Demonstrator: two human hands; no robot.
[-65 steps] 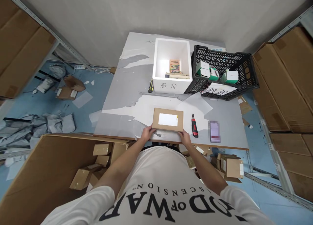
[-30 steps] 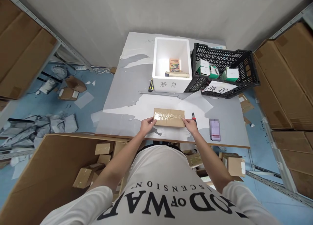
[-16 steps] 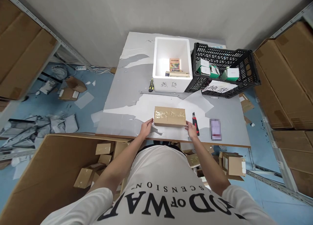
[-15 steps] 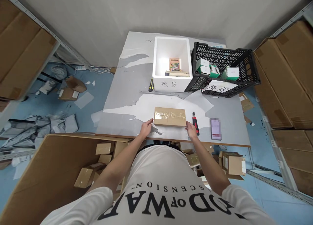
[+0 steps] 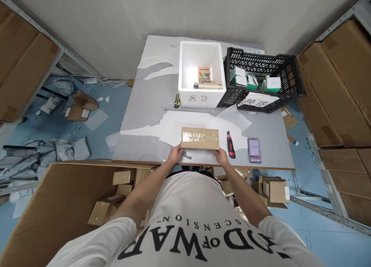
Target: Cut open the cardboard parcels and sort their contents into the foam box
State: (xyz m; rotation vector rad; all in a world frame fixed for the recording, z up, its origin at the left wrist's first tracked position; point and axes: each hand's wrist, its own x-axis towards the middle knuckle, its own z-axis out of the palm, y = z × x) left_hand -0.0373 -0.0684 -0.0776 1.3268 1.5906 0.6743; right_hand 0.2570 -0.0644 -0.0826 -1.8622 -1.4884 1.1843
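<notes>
A long cardboard box point(image 5: 200, 138) with shiny clear tape along its top is at the front of the table, in front of my body. My left hand point(image 5: 175, 154) grips its near left corner. At the near right corner, my right hand point(image 5: 221, 156) has its fingers curled at the lower edge, partly hidden by the box. Just right of that hand lies a red and black box cutter point(image 5: 230, 144). Farther right is a phone point(image 5: 254, 150) with a blurred screen.
On the table point(image 5: 136, 104), a white foam box point(image 5: 202, 99) holds small books, beside a black plastic crate point(image 5: 290, 98) with green and white boxes. A yellow and black cutter point(image 5: 177, 100) lies left of the foam box. A large carton point(image 5: 58, 205) of parcels stands at front left.
Both hands have closed in on the cardboard box's near corners, the right one moving left and inward. The camera view has shifted slightly.
</notes>
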